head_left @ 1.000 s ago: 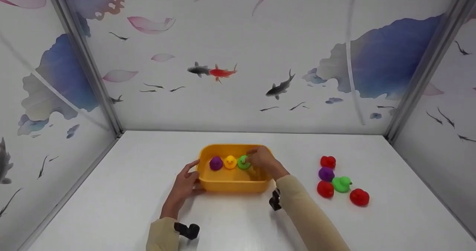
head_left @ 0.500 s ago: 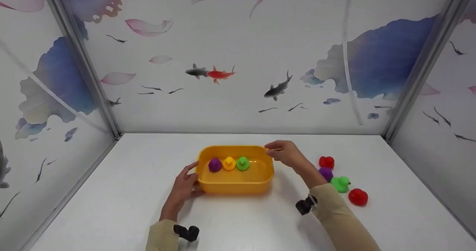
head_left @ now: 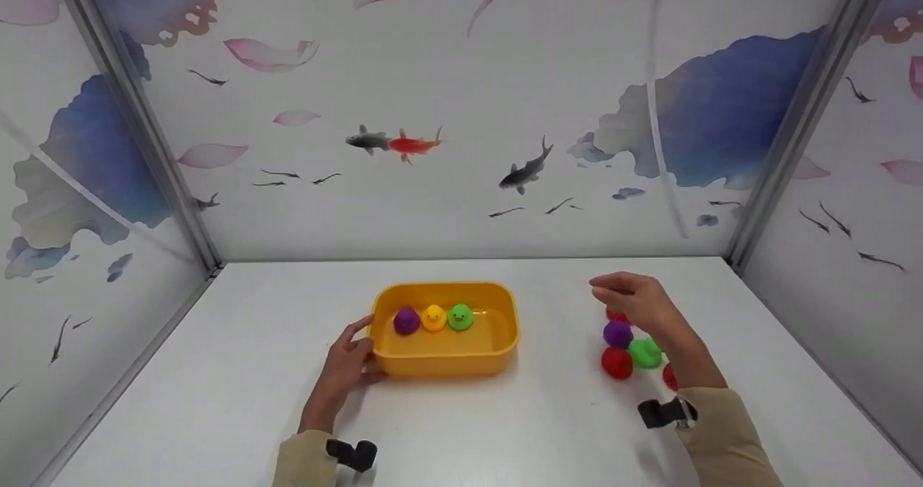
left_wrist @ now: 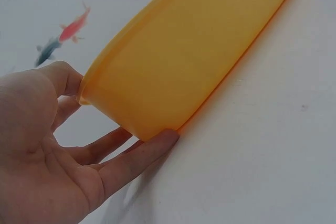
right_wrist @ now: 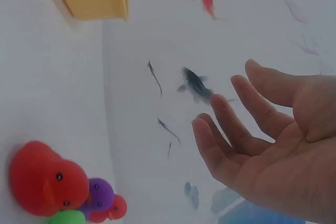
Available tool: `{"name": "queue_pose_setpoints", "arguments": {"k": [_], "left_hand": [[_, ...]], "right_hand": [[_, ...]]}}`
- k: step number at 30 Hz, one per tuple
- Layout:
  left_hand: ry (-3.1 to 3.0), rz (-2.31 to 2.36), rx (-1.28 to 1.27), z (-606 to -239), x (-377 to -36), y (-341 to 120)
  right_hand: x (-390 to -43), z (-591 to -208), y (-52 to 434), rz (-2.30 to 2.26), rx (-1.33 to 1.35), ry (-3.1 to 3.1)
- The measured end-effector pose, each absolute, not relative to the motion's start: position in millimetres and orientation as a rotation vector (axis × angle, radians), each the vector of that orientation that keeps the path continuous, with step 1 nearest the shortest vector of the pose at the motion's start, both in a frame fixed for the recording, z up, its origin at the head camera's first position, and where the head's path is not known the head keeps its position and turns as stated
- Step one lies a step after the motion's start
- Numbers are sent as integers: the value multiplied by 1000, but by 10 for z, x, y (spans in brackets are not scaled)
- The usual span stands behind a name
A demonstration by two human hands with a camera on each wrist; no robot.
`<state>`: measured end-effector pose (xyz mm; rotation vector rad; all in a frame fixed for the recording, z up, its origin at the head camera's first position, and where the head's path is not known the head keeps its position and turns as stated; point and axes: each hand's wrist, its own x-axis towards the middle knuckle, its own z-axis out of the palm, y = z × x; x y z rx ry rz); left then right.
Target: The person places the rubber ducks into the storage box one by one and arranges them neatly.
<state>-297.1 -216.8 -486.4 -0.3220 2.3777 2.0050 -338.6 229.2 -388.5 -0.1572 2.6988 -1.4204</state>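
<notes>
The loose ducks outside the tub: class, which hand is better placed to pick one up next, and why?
Probably the right hand: it is empty and close to the loose ducks. The left hand holds the yellow tub at its left end, farther from them.

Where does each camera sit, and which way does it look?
Head: worn on the head, facing forward and down at the tub, ducks, left hand and right hand; sleeves show.
Left wrist: worn there, facing the tub's side; left hand shows.
Right wrist: worn there, facing the wall and some ducks; right hand shows.
Head and right wrist share some ducks.
</notes>
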Motion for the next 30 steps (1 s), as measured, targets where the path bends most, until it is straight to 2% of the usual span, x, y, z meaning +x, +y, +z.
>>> {"name": "queue_pose_setpoints", "arguments": {"k": [18,30], "left_hand": [[2320,2036,-329,-4869,-3007,-2207],[2321,2034,-331,-4880,-2984,-2204]], "right_hand": [[-3274,-4119,3149,-1393,-173,2755],[-3230,-4464,3556,-1320,-154,2657]]}}
